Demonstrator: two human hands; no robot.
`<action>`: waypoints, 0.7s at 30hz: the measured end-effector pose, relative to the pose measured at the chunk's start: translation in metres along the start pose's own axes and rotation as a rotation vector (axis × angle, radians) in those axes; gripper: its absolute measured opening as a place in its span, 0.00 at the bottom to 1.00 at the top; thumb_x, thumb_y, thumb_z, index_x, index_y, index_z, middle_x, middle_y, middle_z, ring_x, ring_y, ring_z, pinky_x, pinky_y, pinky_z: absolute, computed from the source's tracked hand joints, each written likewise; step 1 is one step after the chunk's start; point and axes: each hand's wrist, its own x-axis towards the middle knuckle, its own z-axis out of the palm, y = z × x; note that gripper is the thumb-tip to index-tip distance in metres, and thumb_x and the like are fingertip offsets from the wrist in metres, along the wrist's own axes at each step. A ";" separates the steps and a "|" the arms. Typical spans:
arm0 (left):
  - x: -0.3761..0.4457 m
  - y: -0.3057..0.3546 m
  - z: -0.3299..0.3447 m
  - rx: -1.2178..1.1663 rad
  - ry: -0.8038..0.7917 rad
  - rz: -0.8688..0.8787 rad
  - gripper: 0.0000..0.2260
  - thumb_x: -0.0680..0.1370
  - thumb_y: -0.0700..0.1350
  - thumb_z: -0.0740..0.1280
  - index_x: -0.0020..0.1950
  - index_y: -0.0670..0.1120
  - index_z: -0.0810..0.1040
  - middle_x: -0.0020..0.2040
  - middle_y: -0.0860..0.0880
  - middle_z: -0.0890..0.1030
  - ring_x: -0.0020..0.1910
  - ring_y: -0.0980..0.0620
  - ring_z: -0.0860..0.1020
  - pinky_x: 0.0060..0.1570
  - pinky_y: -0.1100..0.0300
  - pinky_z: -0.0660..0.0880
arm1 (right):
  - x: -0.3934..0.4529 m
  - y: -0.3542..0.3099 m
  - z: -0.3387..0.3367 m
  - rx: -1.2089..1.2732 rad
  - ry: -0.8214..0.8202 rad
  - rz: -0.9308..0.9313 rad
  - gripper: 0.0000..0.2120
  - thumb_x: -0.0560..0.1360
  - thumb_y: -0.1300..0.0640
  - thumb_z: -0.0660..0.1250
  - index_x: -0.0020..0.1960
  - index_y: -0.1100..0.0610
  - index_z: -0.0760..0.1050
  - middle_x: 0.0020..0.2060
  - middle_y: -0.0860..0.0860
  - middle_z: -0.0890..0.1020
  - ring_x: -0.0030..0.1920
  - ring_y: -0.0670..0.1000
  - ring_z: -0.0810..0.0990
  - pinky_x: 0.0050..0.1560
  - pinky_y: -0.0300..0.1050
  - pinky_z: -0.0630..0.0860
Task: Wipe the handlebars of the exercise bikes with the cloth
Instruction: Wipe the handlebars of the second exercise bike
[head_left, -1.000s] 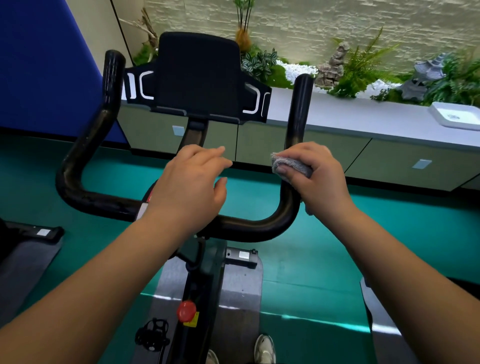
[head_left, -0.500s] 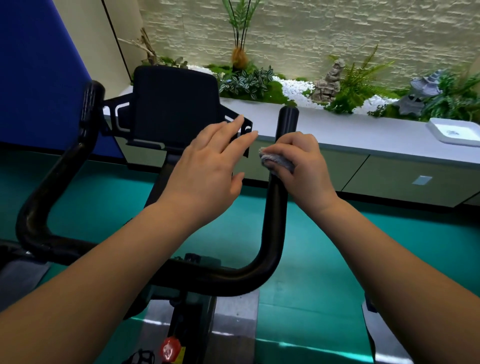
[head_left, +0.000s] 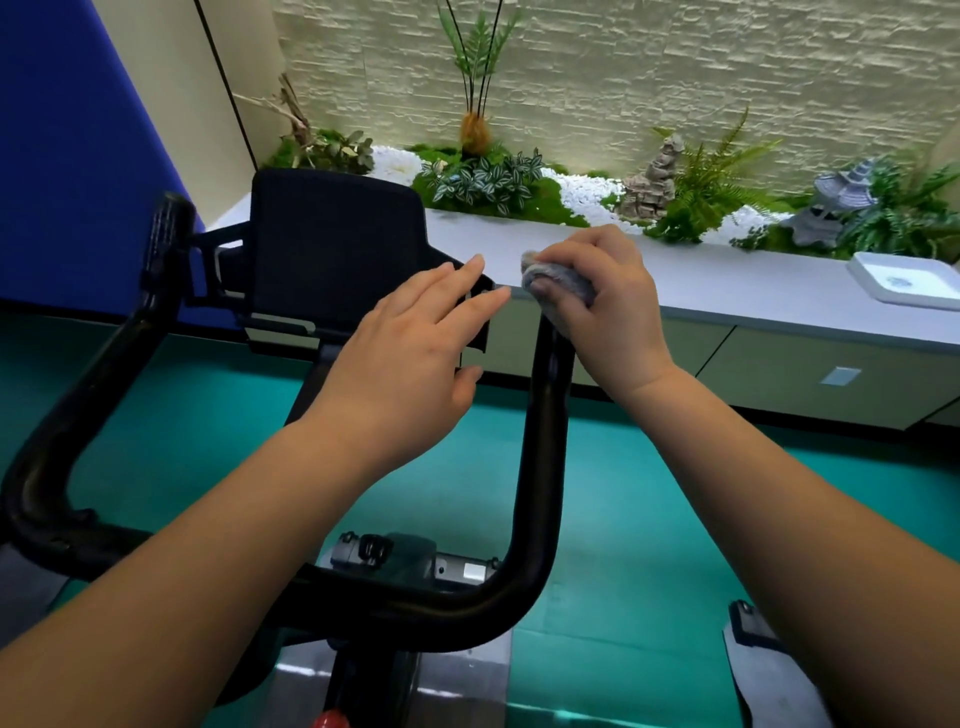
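A single head-worn wide-angle camera looks forward and down, close over the black curved handlebar (head_left: 537, 467), facing the pale stone-textured wall (head_left: 675, 78).

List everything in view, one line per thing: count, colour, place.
handlebars: one, black, across the middle of the view
console: one, black, above the handlebars' centre
cloth: one, grey, on the top of the right handlebar
counter: one, pale grey, along the wall
plants: several, green, behind the counter
white pebbles: many, among the plants
dish: one, white, right end of the counter
floor: green, below
left hand: open, in front of the console
right hand: grips the cloth
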 end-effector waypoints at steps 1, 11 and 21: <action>-0.001 0.001 -0.001 -0.015 -0.008 -0.003 0.29 0.77 0.48 0.66 0.76 0.54 0.60 0.77 0.53 0.56 0.75 0.51 0.55 0.71 0.49 0.60 | -0.001 -0.001 -0.004 0.035 0.030 0.065 0.09 0.74 0.57 0.69 0.53 0.58 0.81 0.48 0.50 0.76 0.52 0.51 0.74 0.52 0.32 0.67; -0.022 0.013 0.004 -0.110 -0.009 -0.007 0.24 0.76 0.46 0.67 0.72 0.51 0.68 0.76 0.49 0.60 0.74 0.47 0.57 0.70 0.45 0.62 | -0.049 0.001 -0.047 0.150 0.167 0.508 0.08 0.76 0.60 0.67 0.48 0.47 0.74 0.52 0.52 0.77 0.51 0.46 0.75 0.51 0.28 0.69; 0.003 0.106 0.021 -0.077 0.004 0.129 0.19 0.76 0.45 0.67 0.67 0.48 0.74 0.61 0.50 0.75 0.64 0.47 0.68 0.62 0.49 0.69 | -0.101 0.058 -0.100 0.175 0.025 0.630 0.10 0.78 0.57 0.65 0.46 0.41 0.72 0.53 0.51 0.77 0.48 0.45 0.76 0.52 0.42 0.72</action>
